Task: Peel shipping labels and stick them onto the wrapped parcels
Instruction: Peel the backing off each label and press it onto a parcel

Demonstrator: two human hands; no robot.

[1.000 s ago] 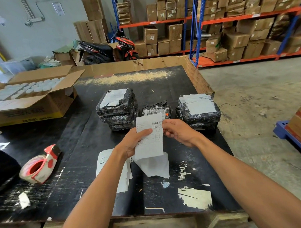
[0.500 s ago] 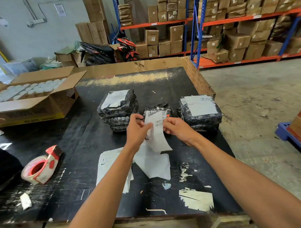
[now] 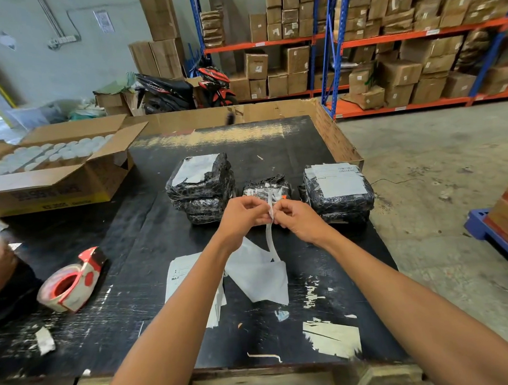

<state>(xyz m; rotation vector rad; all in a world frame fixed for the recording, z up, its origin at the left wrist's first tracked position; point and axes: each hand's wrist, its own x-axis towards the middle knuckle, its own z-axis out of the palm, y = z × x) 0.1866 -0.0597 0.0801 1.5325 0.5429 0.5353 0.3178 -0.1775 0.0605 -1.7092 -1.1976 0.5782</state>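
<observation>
My left hand (image 3: 242, 214) and my right hand (image 3: 296, 218) pinch the top of a white shipping label (image 3: 270, 220), held edge-on between them just above the black table (image 3: 288, 139). Its white backing sheet (image 3: 258, 275) hangs down onto the table. Right behind the hands lies a small black-wrapped parcel (image 3: 265, 187), partly hidden. To its left stands a stack of black parcels (image 3: 201, 188) with a label on top. A larger black parcel (image 3: 337, 189) bearing a label lies to its right.
More label sheets (image 3: 182, 277) lie under my left forearm. A red and white tape dispenser (image 3: 73, 282) sits at the left. An open cardboard box (image 3: 59, 173) of white lids stands at the far left. Another person's hand (image 3: 0, 263) shows at the left edge. Shelving with cartons stands behind.
The label faced me flat a second ago; both hands have moved forward toward the small parcel and turned it edge-on, with the backing now dangling lower.
</observation>
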